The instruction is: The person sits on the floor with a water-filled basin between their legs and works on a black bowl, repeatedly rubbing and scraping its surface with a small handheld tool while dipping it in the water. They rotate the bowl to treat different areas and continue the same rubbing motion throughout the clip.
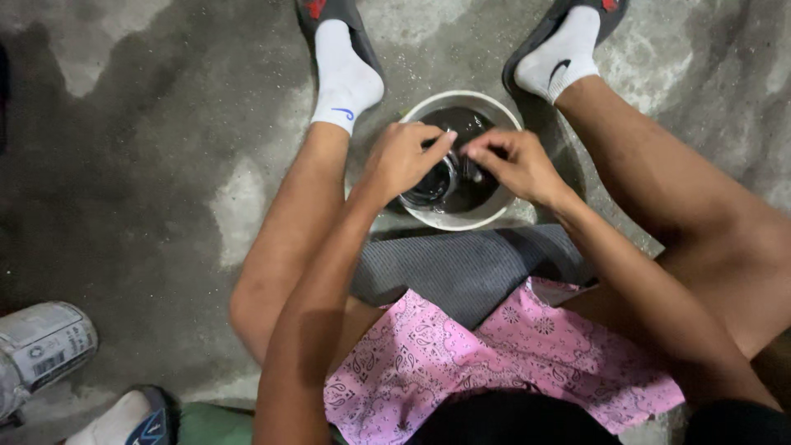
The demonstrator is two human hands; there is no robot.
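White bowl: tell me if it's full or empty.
Not empty: the bowl holds dark liquid, and both hands work a glassy object over it. How deep, cannot tell.

A grey ribbed mat lies on the damp, patchy concrete floor. Just below the mat spreads a pink paisley cloth. Above the mat, to either side, stand two dark slippers worn over white socks. Far left of the mat lies what may be a labelled white container.
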